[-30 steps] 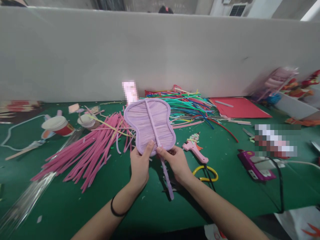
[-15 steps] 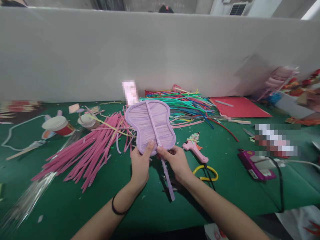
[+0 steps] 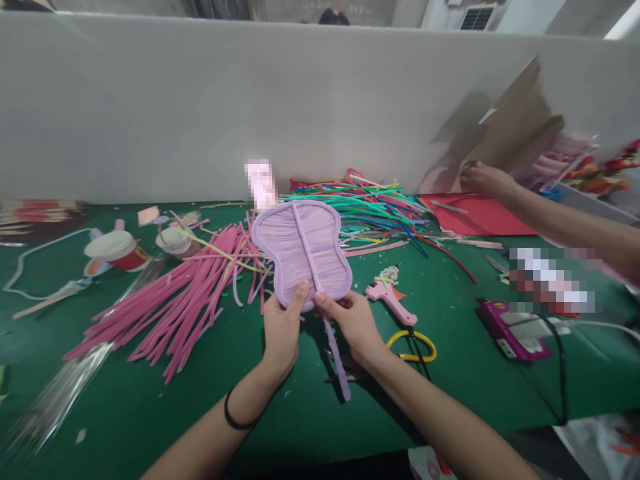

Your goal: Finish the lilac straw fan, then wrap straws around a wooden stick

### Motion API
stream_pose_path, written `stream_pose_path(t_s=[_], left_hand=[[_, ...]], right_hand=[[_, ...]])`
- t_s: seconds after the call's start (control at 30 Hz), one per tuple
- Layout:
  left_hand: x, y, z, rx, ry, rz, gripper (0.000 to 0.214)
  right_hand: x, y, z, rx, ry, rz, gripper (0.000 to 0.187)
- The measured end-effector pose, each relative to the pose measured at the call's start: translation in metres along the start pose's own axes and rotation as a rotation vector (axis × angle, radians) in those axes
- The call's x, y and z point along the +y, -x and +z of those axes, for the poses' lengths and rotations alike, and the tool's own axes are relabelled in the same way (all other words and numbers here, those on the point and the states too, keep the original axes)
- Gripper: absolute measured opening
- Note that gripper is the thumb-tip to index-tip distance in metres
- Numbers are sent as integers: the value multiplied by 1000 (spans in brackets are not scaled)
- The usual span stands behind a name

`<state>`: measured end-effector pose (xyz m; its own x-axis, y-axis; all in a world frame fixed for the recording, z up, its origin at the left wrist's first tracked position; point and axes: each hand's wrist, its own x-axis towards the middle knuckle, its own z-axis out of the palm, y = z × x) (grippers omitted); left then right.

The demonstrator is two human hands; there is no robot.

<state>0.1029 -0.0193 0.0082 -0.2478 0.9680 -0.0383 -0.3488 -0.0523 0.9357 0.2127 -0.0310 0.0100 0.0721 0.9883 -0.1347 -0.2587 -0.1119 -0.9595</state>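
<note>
A lilac hand fan (image 3: 287,250) with a wavy outline, a raised rim and a central rib is held up over the table. My left hand (image 3: 284,327) grips its lower left edge, thumb on the near face. At the base of the rib, my right hand (image 3: 353,323) pinches the fan where the handle begins. The thin lilac handle slants down between my hands. Fingers behind the fan are partly hidden. Just right of my right hand lie a pink glue gun (image 3: 393,300) and yellow-handled scissors (image 3: 420,345), partly covered by my forearm.
Pink pipe cleaners (image 3: 170,300) spread on the left, near a paper cup (image 3: 117,250). Multicoloured pipe cleaners (image 3: 370,210) lie at the back beside red sheets (image 3: 480,217). A purple power strip (image 3: 515,333) sits right. Another person's hand (image 3: 480,175) holds brown cardboard (image 3: 520,127).
Another person's arm has come in from the right, with brown cardboard now raised against the partition. My hands and the fan have stayed almost still.
</note>
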Motion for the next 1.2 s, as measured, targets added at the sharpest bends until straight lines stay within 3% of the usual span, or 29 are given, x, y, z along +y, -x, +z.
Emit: stream_pose_path(t_s=[0.87, 1.07, 1.2], left_hand=[[0, -2, 1, -23, 36, -24, 39], [3, -7, 2, -41, 108, -32, 43], [0, -8, -1, -40, 54, -18, 39]], right_hand=[[-2, 0, -2, -2, 41, -24, 35], [-1, -3, -3, -122, -156, 31, 51], [2, -5, -2, -86, -188, 95, 37]])
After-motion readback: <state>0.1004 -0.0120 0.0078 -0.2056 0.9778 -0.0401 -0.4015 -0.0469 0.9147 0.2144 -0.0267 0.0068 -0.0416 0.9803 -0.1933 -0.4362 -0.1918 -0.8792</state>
